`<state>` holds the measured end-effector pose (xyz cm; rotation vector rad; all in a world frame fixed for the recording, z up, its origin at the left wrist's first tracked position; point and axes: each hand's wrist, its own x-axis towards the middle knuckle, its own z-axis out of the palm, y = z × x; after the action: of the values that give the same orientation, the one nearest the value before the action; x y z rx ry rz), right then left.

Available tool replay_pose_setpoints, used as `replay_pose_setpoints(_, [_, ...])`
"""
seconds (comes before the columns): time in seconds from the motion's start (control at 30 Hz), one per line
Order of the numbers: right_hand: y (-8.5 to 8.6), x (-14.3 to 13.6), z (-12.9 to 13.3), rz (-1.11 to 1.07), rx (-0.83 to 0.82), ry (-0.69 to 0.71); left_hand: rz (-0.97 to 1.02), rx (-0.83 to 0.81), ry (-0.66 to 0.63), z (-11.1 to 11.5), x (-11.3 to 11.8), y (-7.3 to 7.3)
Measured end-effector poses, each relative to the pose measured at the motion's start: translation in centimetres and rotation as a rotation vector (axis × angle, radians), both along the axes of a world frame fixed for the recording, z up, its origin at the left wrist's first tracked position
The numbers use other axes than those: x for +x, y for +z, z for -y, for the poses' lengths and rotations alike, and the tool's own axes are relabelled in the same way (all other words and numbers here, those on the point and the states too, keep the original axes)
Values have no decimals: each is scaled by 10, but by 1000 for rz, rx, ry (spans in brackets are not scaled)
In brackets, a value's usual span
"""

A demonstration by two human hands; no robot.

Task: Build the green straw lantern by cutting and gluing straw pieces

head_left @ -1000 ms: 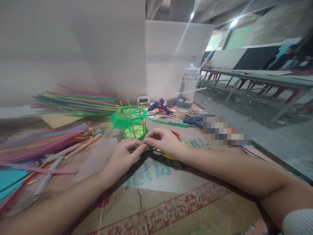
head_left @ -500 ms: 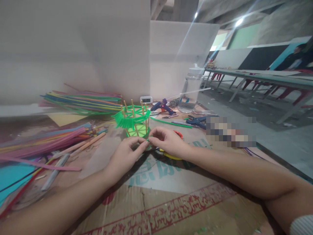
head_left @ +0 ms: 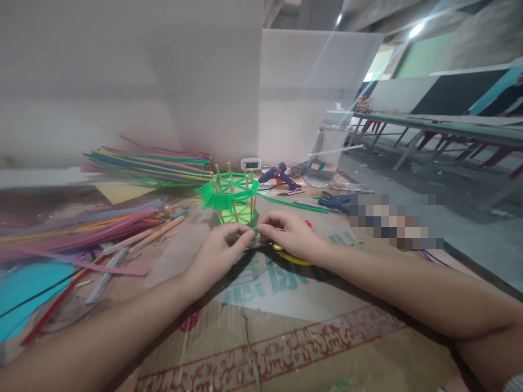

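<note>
My left hand [head_left: 224,247] and my right hand [head_left: 292,234] meet at the middle of the work surface, fingertips pinched together on a small green piece of pipe cleaner [head_left: 256,230]. Just behind them stands a round green craft structure [head_left: 231,198], with wooden sticks upright around it and a green fringe on its left side. Under my right hand lie scissors with yellow and red handles [head_left: 300,259], partly covered by the hand.
Pipe cleaner bundles [head_left: 151,166] lie at the left and back. A glue gun [head_left: 281,175], a small digital clock [head_left: 250,163] and a clear water bottle [head_left: 327,147] stand behind. Pliers [head_left: 335,201] and a green pipe cleaner [head_left: 294,204] lie right. Cardboard [head_left: 212,348] covers the front.
The view has shifted, so everything sits a little further right. Both hands keep their pinch on the green piece, with only slight finger movement.
</note>
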<state>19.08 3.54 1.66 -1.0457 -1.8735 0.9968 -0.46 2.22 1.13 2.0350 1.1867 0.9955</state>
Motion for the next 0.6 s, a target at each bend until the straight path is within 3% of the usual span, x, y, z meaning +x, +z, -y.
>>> replay_pose_setpoints(0.37, [2,-2,0,-34,-38,23,-53,32,15,1,0,6])
replay_pose_setpoints(0.6, [4,3,-1,52,7,43,-74,55,15,0,1,6])
